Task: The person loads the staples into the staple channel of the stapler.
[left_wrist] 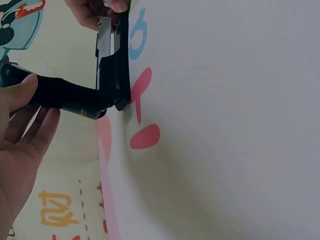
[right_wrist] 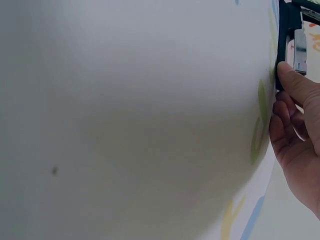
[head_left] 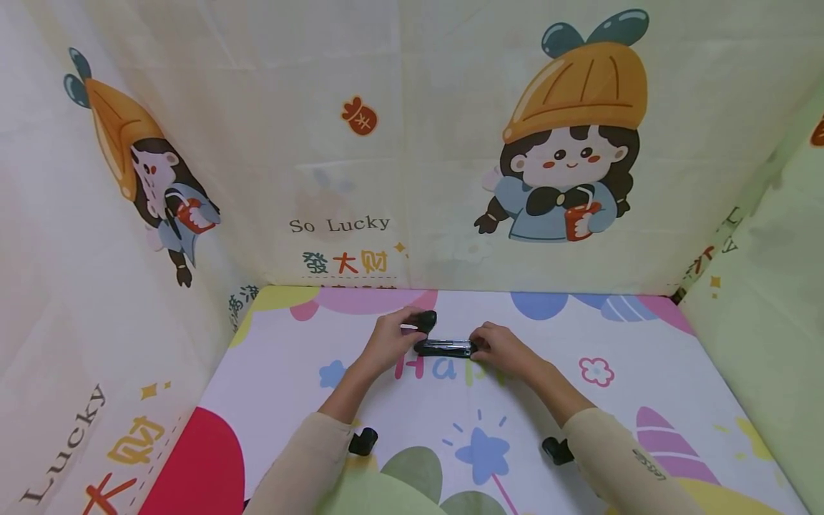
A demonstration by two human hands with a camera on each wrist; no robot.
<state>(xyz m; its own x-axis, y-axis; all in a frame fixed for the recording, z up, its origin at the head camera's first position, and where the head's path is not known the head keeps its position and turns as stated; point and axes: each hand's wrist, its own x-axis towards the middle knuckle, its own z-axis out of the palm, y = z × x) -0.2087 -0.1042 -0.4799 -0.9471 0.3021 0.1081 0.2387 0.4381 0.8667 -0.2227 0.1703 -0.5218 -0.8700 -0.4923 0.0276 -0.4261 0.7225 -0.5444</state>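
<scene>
A black stapler (head_left: 445, 348) lies on the printed tabletop, its top arm (head_left: 425, 320) swung up and back from the base. My left hand (head_left: 390, 342) grips that raised arm between thumb and fingers; the left wrist view shows the arm (left_wrist: 65, 95) hinged to the base (left_wrist: 118, 75). At the opposite end, my right hand (head_left: 505, 349) pinches the tip of the base, its thumb on top. The metal staple channel (left_wrist: 104, 37) is exposed between my hands. In the right wrist view, my right hand (right_wrist: 300, 125) is low against the tabletop, fingers curled under the thumb.
The white tabletop (head_left: 283, 400) carries colourful printed shapes and letters. Cream cloth walls (head_left: 444, 157) with cartoon prints enclose it at the back and both sides. Black wrist devices show beside the left sleeve (head_left: 309, 458) and the right sleeve (head_left: 624, 458).
</scene>
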